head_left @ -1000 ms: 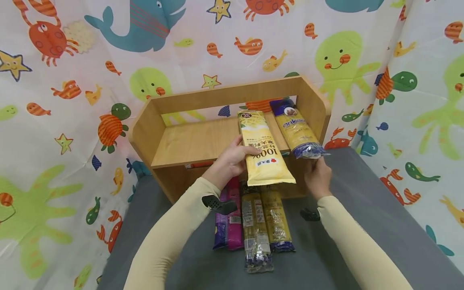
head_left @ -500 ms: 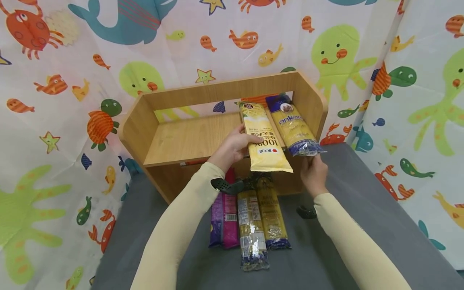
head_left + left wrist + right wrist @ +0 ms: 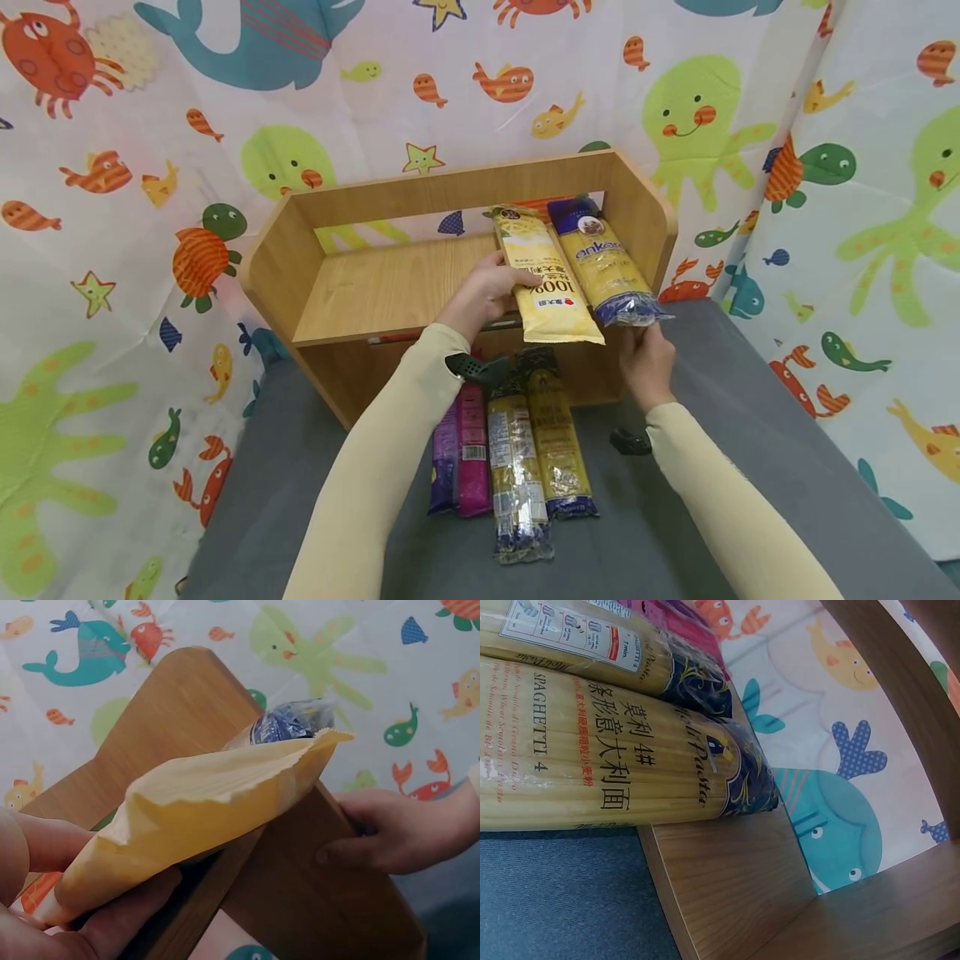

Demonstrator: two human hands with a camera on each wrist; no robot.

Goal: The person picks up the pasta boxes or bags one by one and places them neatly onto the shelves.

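Observation:
My left hand point(image 3: 486, 293) grips a yellow pasta packet point(image 3: 557, 310) by its left side, thumb on top and fingers underneath. The packet tilts toward me, its far end over the upper board of a wooden shelf point(image 3: 390, 287) and its near end past the front edge. To its right, a blue and yellow pasta packet point(image 3: 609, 267) lies on that board with its clear end overhanging. Below that end, my right hand point(image 3: 648, 367) holds the front edge of the shelf's right side panel point(image 3: 315, 877), as the left wrist view shows.
In the lower compartment lie a pink and purple packet point(image 3: 471, 458) and two spaghetti packets point(image 3: 517, 475) point(image 3: 558, 442), their near ends reaching onto the grey table point(image 3: 615, 533). A patterned sheet point(image 3: 420, 50) hangs behind the shelf.
The yellow packet in my left hand has moved back, farther over the upper board and closer beside the blue and yellow packet. My right hand has stayed at the side panel.

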